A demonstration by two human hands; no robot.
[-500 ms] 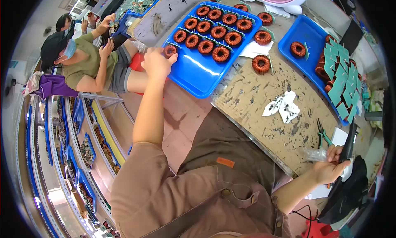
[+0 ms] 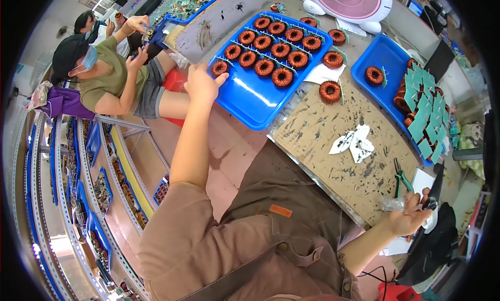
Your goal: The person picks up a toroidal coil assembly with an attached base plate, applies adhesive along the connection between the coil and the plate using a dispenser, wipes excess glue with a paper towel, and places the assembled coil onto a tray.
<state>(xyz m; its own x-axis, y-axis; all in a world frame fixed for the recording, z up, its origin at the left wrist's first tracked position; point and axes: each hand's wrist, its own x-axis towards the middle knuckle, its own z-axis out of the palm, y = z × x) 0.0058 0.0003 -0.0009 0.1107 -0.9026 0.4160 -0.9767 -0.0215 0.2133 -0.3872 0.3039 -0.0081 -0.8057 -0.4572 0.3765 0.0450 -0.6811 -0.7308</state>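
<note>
My left hand point(image 2: 204, 86) is at the left rim of a blue tray point(image 2: 245, 111), thumb stretched out and apart from the fingers. Right beside it stands a copper-wound toroid coil point(image 2: 219, 67), at the tray's left end; the fingertips are partly hidden. Several more coils point(image 2: 282, 77) on green boards fill rows behind it. At the bench's right end, my right hand point(image 2: 409, 217) is curled around a long black tool point(image 2: 436, 186), whose kind I cannot make out. Green-handled pliers point(image 2: 403, 183) lie close to that hand.
A second blue tray point(image 2: 364, 84) holds one coil apart and a pile of green-boarded coils point(image 2: 424, 113). Loose coils point(image 2: 329, 92) and crumpled white tissue point(image 2: 359, 144) lie on the bench. A pink fan point(image 2: 351, 1) stands behind. A co-worker point(image 2: 109, 74) sits at left near shelving.
My left hand has drawn slightly left off the coil, which now shows whole in the tray. My right hand stays by the black tool, its fingers slightly shifted. The camera view has tilted a little.
</note>
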